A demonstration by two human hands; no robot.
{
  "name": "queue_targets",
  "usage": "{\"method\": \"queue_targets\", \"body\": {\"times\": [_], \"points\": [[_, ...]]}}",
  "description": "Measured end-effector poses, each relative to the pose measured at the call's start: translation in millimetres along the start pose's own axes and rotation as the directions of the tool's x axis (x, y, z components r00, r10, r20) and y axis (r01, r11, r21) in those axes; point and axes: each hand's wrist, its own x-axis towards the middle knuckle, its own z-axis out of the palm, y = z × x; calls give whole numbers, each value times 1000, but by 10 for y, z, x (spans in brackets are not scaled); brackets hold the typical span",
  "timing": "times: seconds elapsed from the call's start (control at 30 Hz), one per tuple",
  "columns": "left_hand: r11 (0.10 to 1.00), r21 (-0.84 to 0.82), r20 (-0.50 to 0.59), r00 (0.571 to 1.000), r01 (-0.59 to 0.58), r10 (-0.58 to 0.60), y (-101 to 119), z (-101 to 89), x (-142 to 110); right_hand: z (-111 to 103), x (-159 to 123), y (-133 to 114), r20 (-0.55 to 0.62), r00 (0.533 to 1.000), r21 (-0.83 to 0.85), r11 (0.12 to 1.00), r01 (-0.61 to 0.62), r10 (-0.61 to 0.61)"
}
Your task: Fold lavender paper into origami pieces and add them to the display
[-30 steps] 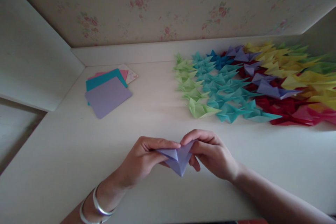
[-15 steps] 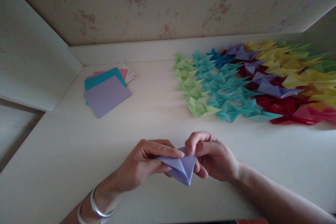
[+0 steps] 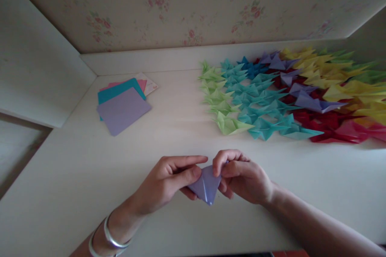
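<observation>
A partly folded sheet of purple origami paper point(image 3: 207, 186) is held between both hands above the white table, one corner pointing down toward me. My left hand point(image 3: 173, 178) grips its left side, thumb on top, with the index finger stretched out along the upper edge. On the other side, my right hand point(image 3: 239, 174) pinches the right corner between thumb and index finger. The fingers behind the paper are partly hidden.
Flat sheets of purple paper point(image 3: 125, 112) and teal paper point(image 3: 116, 91) overlap at the left on the white table point(image 3: 175, 120). Rows of folded paper cranes point(image 3: 257, 96) in green, teal, purple, yellow and red cover the back right. A floral wall stands behind.
My left thumb has moved up onto the front of the paper and the index finger has lifted off. The raised flap now lies flatter, and the lower corner has shifted slightly up and left.
</observation>
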Motion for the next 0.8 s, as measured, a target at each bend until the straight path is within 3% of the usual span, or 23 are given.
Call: {"method": "queue_targets", "body": {"times": [0.23, 0.33, 0.47, 0.6, 0.7, 0.8], "points": [[996, 90, -14, 1000, 22, -21, 63, 18, 11, -14, -1, 15, 28, 999, -15, 999, 38, -38], [992, 122, -17, 1000, 7, -5, 56, 7, 18, -50, -4, 42, 68, 992, -65, 992, 107, -103], [981, 187, -34, 998, -50, 58, 41, -17, 25, -63, -32, 43, 116, 971, -238, 944, 231, -208], [956, 276, -67, 990, -105, 128, 35, -27, 19, -24, -34, 21, 92, 963, -449, 853, 267, -253], [895, 415, -103, 969, -165, 226, 12, -9, 9, -5, -1, 17, 25, 962, -546, 802, 241, -272], [747, 607, -117, 900, -271, 421, -22, 22, 1, -6, 28, 20, -53, 959, -591, 783, 193, -277]]}}
